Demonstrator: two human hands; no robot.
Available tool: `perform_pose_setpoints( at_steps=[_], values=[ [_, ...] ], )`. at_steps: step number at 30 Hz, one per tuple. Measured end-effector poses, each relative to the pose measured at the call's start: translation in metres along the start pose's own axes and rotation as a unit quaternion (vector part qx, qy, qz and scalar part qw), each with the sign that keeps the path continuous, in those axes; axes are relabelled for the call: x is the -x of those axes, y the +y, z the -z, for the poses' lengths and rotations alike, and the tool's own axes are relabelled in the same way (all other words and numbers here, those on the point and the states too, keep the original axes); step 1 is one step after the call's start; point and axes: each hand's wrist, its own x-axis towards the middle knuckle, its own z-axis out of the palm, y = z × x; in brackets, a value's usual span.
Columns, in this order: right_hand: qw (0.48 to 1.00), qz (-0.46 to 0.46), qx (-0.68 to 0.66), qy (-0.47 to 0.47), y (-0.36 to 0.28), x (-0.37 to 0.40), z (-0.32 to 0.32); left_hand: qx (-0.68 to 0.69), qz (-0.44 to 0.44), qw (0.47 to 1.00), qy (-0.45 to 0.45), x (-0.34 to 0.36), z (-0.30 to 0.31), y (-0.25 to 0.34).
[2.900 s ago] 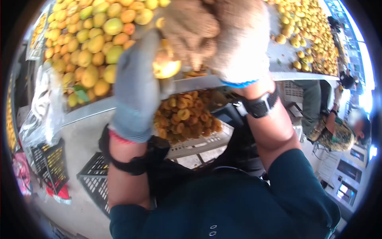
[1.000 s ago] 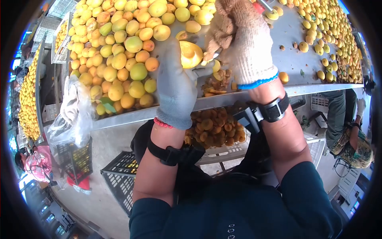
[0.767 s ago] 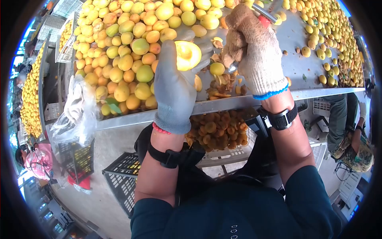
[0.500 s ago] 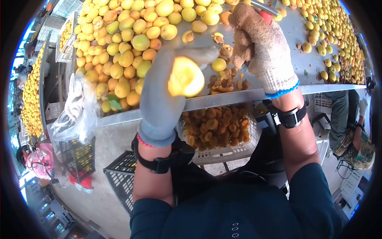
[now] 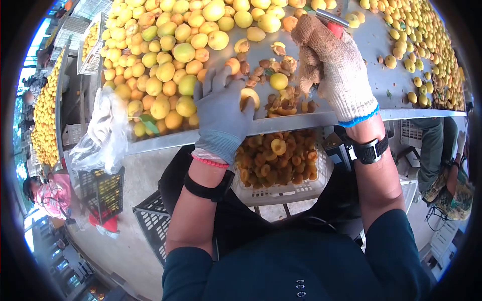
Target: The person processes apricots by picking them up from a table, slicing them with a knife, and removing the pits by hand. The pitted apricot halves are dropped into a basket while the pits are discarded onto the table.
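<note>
My left hand [image 5: 221, 103], in a grey glove, reaches over the metal table's near edge with fingers spread forward. An apricot half [image 5: 250, 95] shows between its thumb and forefinger. Just beyond the fingertips is a small orange apricot [image 5: 232, 65]. To the right, my right hand [image 5: 329, 65] wears a stained knit glove with a blue cuff edge and is closed round a tool with a red part and a metal rod [image 5: 332, 18]; the rest is hidden in the fist. Between the hands lie apricot pits [image 5: 257, 75], a yellow apricot [image 5: 279, 81] and brown scraps [image 5: 286, 98].
Heaped apricots [image 5: 165, 70] cover the table's left side; more lie at far right [image 5: 427, 55]. Below the metal edge [image 5: 281, 121], a white basket [image 5: 321, 175] holds apricot halves. A plastic bag [image 5: 103, 140] hangs at left near a black crate [image 5: 150, 220]. People sit at both sides.
My left hand has turned palm down and moved forward toward the heaped fruit. The bright cut face it held up is gone from view there. My right hand stays nearly still.
</note>
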Motion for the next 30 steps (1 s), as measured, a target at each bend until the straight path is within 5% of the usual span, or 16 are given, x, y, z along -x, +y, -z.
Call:
perform_pose_setpoints(
  at_steps=[7, 13, 19, 22, 25, 28, 30],
  values=[
    [0.993, -0.022, -0.114, 0.008, 0.006, -0.005, 0.029, -0.005, -0.029, 0.999, 0.017, -0.001, 0.0, 0.006],
    [0.999, 0.027, 0.02, 0.023, 0.004, -0.006, 0.044, 0.046, 0.077, 0.995, -0.05, 0.001, 0.002, 0.014],
    [0.999, -0.011, -0.016, 0.035, 0.004, 0.002, 0.047, 0.036, 0.031, 0.997, -0.064, -0.004, 0.003, 0.011],
    [0.998, -0.034, -0.013, 0.058, 0.003, 0.001, 0.051, 0.055, -0.027, 0.997, 0.053, -0.005, 0.006, 0.011],
    [0.995, -0.027, -0.041, 0.083, -0.005, 0.003, 0.05, 0.371, 0.031, 0.928, -0.016, 0.004, 0.05, 0.026],
    [0.993, -0.045, -0.083, 0.073, -0.008, 0.003, 0.057, 0.483, 0.043, 0.87, -0.095, 0.016, 0.083, 0.035],
    [0.992, -0.054, -0.091, 0.066, -0.008, 0.003, 0.063, 0.405, 0.119, 0.904, -0.059, 0.011, 0.093, 0.015]
  ],
)
